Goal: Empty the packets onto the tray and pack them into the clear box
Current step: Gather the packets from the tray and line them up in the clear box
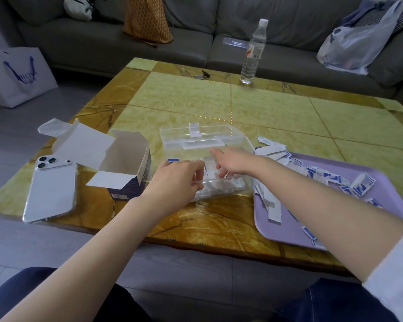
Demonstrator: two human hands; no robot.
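The clear box [239, 138] stands open in the middle of the table, its lid tipped back, with several white and blue packets [221, 190] stacked inside. My left hand [177, 180] curls over the box's front left edge and the fingers reach in among the packets. Inside the box, my right hand [230, 160] has its fingers bent down onto a stack of packets. Whether either hand pinches a packet is hidden. The lilac tray [289, 231] lies to the right with several loose packets [363, 184] scattered on it.
An opened cardboard carton [123, 163] stands left of the box, with a white phone [50, 189] lying face down beside it. At the table's far edge stand a water bottle [253, 54] and keys [201, 75]. A sofa with bags runs along the back.
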